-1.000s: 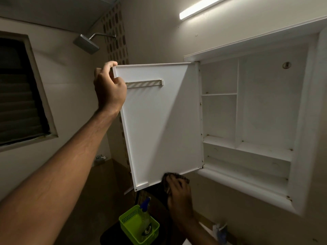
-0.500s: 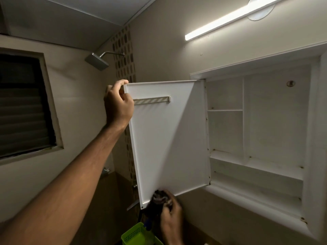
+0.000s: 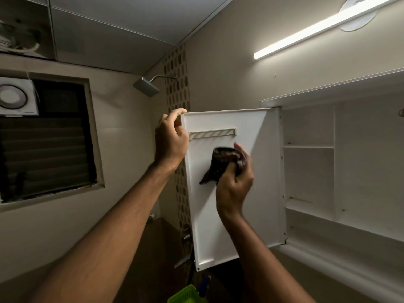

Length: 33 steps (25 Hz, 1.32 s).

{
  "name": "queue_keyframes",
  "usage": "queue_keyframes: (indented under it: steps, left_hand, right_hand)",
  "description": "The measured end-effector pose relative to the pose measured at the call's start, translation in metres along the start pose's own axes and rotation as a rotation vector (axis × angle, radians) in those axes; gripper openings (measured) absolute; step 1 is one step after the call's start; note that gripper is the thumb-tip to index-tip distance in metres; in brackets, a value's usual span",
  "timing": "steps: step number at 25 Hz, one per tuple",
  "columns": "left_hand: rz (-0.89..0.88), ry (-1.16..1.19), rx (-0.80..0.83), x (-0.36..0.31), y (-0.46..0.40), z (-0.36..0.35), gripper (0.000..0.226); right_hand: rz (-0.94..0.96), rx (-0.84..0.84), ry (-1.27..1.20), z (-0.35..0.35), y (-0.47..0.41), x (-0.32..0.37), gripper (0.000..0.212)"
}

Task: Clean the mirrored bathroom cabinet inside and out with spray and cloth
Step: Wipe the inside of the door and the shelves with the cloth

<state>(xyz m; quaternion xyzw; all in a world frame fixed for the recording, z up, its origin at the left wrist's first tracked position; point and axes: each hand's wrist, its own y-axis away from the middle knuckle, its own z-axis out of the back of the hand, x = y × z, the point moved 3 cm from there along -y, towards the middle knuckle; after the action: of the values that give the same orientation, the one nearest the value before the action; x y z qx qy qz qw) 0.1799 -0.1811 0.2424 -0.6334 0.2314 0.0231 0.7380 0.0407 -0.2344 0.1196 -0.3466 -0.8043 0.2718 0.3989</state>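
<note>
Right hand point(image 3: 235, 184) moved up from the door's bottom edge, now gripping the dark brown crumpled cloth point(image 3: 220, 164) against the white open cabinet door point(image 3: 258, 204), cloth at its 11 o'clock. Left hand point(image 3: 171, 138) still clamps the door's top corner.

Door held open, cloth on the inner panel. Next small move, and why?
Probably wipe the dark cloth downward: the right hand holds it just below the rail, the left hand grips the cabinet door at its top corner, and the lower panel lies below it.
</note>
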Motion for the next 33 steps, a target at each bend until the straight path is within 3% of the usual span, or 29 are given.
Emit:
queue_keyframes:
  steps: [2,4,8,16,20,22,26,30,33]
  left_hand:
    - [-0.008,0.003,0.005,0.001,-0.001,0.0,0.052]
    - [-0.01,0.018,-0.006,0.001,-0.001,0.001,0.053]
    - [0.027,0.036,0.005,0.002,-0.004,0.001,0.054]
    - [0.095,0.058,0.072,0.008,-0.006,-0.003,0.052]
    - [0.086,0.046,0.064,0.005,-0.004,-0.003,0.047]
    - [0.082,0.047,0.054,0.005,-0.003,-0.004,0.048]
    - [0.096,0.055,0.04,0.008,-0.001,-0.008,0.05]
    - [0.089,0.051,0.02,0.007,0.0,-0.011,0.051]
    - [0.075,0.054,0.031,0.009,-0.001,-0.011,0.05]
  right_hand:
    - [0.213,0.036,0.139,-0.024,-0.026,0.005,0.04]
    - [0.365,0.176,0.325,-0.044,-0.034,-0.005,0.04]
    - [0.66,0.441,0.878,-0.046,0.005,-0.057,0.052]
    - [0.632,0.674,1.05,0.038,0.096,-0.124,0.074]
    - [0.669,0.826,1.162,0.109,0.166,-0.163,0.071]
    - [0.639,0.842,1.199,0.108,0.165,-0.165,0.069]
    - [0.59,0.745,1.13,0.04,0.097,-0.125,0.064]
    - [0.665,0.631,1.095,-0.017,0.021,-0.087,0.06]
    - [0.749,0.626,1.09,-0.012,-0.003,-0.085,0.059]
